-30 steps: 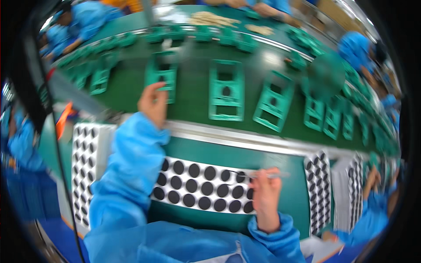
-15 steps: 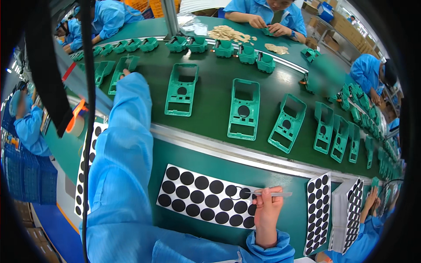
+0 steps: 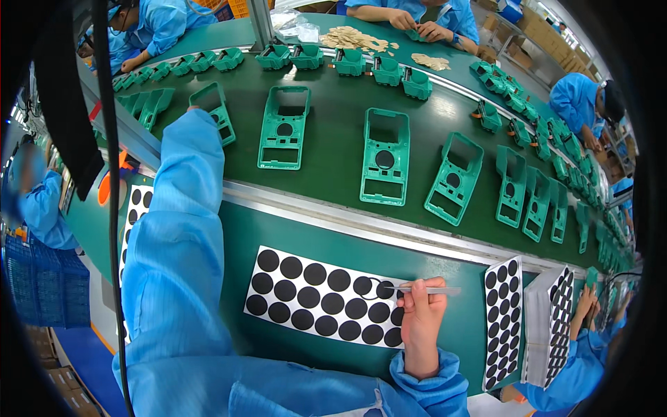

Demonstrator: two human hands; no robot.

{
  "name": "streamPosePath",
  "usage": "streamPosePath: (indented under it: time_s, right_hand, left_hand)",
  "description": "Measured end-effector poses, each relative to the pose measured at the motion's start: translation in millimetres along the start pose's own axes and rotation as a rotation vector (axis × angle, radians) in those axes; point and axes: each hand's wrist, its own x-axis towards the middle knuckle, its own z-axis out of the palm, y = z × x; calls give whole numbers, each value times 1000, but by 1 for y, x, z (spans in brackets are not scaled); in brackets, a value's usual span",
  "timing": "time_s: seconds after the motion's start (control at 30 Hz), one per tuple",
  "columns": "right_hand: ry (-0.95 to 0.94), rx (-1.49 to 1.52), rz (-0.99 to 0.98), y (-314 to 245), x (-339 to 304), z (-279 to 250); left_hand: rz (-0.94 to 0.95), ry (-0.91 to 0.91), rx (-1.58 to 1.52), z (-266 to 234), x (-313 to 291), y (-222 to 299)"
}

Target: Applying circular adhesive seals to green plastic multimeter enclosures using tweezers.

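Observation:
My left arm reaches over to the far left of the green work surface. Its hand [image 3: 196, 109] is mostly covered by the blue sleeve and sits at the edge of a tilted green plastic housing [image 3: 221, 119]; the fingers barely show. In my right hand [image 3: 422, 313], metal tweezers [image 3: 439, 290] are pinched between thumb and fingers, pointing left. Their tip is over a white sheet of round black stickers [image 3: 306, 333], at the top row's right part. A thin black curved outline [image 3: 370, 279] shows beside the tip; whether the tweezers grip it, I cannot tell.
More green housings [image 3: 384, 156] lie along the belt beyond a metal rail [image 3: 333, 213]. Small green parts [image 3: 349, 62] line its far side. Stacked sticker sheets [image 3: 503, 323] stand at right, an orange-rimmed tape roll [image 3: 105, 187] at left. Co-workers in blue sit around.
The housing at my left hand has turned, from leaning right to leaning left. The whole view has shifted slightly. My right hand stays over the sheet with the tweezers.

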Motion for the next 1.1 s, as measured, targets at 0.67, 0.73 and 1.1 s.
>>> streamPosePath:
  time_s: [0.67, 0.73, 1.1]
  right_hand:
    - [28, 130, 65, -8, -1, 2]
    - [85, 160, 88, -16, -3, 8]
    - [99, -20, -79, -8, -12, 34]
  left_hand:
    - [865, -1169, -206, -107, -215, 23]
    - [830, -1226, -197, -125, -239, 16]
    - [1041, -1178, -2, -143, -266, -6]
